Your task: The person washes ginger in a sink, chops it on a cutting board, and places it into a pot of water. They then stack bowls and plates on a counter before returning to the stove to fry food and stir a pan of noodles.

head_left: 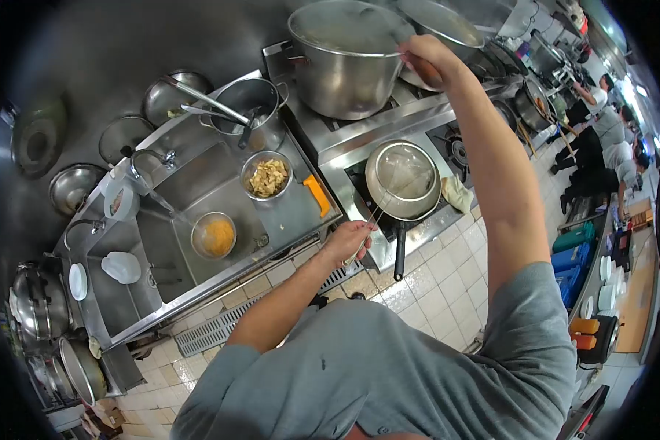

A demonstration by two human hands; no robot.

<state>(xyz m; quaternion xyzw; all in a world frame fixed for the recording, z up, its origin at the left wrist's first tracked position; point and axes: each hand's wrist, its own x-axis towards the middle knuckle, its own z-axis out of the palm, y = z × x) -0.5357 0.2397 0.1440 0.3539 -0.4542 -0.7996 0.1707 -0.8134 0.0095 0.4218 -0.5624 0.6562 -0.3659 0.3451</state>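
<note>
My left hand (pixel 350 243) is closed around the thin handle of a wire-mesh strainer (pixel 402 167). The strainer's round basket lies over a saucepan (pixel 431 202) on the low burner, and the pan's black handle (pixel 400 253) points toward me. Up at the right rim of a large steel stockpot (pixel 352 81), my right hand (pixel 427 60) has its fingers curled closed. What they grip is hidden. Steam blurs the inside of that pot.
Left of the burner is a double sink (pixel 198 172) with water running over a bowl of yellow food (pixel 215 235). A bowl of pale chunks (pixel 267 176) and an orange-handled tool (pixel 317 196) lie on its ledge. A folded cloth (pixel 457 194) sits beside the saucepan. Several people work far right.
</note>
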